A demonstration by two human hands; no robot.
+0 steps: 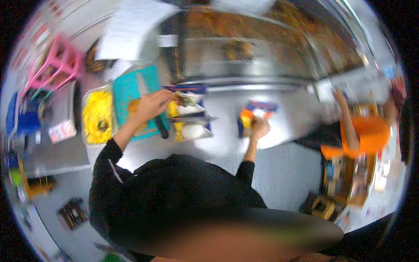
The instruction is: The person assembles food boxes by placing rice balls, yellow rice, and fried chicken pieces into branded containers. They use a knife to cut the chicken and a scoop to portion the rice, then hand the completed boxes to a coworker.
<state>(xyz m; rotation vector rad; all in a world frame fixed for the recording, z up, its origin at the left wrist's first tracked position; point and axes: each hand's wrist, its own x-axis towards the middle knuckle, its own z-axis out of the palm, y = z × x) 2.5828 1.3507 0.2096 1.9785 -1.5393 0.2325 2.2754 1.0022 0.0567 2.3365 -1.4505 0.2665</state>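
My left hand reaches over the teal cutting board, its fingers bent together at the edge of some blue-and-white food trays with yellow, white and green food in them; whatever it pinches is hidden. Under that hand lies a knife, its blade pointing away and its black handle toward me. Brown pieces of food rest on the board. Farther right, my right hand is closed at the near side of another blue, orange and white tray with something yellow in it. Blur hides what its fingers grip.
Left of the board stands a clear tub of yellow shredded food. A pink basket and a white sheet of paper are behind. A glass-fronted case lines the counter's back. At the right, a person in orange reaches over the counter.
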